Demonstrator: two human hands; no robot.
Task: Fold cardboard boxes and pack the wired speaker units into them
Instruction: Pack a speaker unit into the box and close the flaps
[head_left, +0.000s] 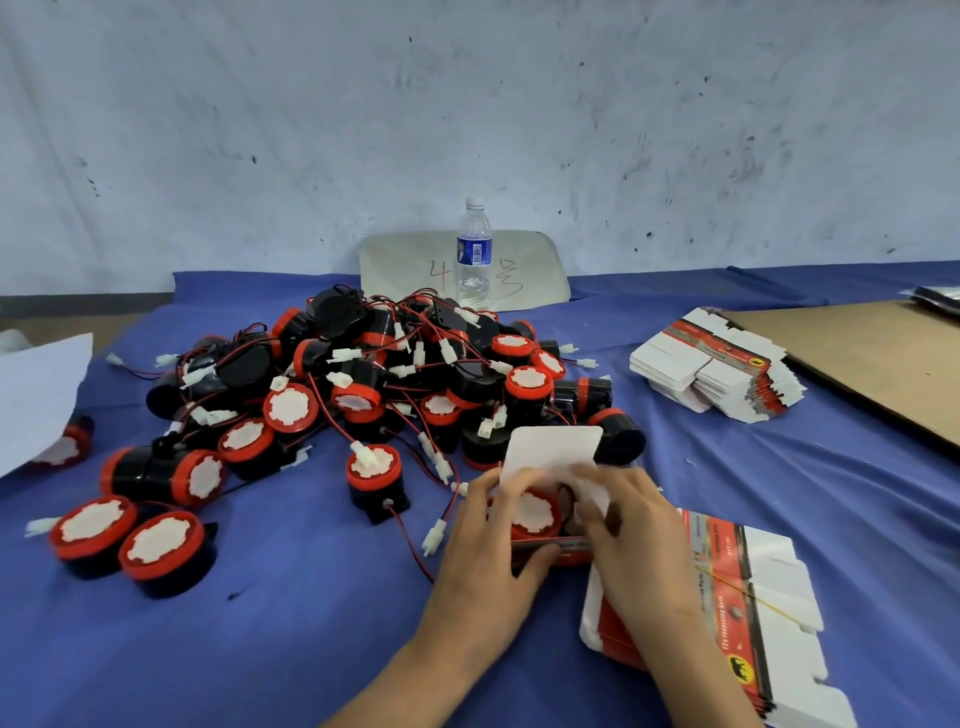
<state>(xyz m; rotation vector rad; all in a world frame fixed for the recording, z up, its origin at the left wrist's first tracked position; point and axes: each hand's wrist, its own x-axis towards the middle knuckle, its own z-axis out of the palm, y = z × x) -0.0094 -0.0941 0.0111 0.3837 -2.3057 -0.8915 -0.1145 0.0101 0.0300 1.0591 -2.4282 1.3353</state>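
Blue cloth (311, 649), speaker pile (374, 384), card (395, 265) marked "4号".

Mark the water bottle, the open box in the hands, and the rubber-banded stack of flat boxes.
water bottle (474, 252): head view, blue label.
open box (551, 448): head view, raised white flap.
rubber-banded stack of flat boxes (774, 577): head view, white top panel.

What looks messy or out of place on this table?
One speaker unit sits apart at the left edge, half under a white sheet, away from the tangled pile. The far stack of flat boxes lies slumped and fanned out.
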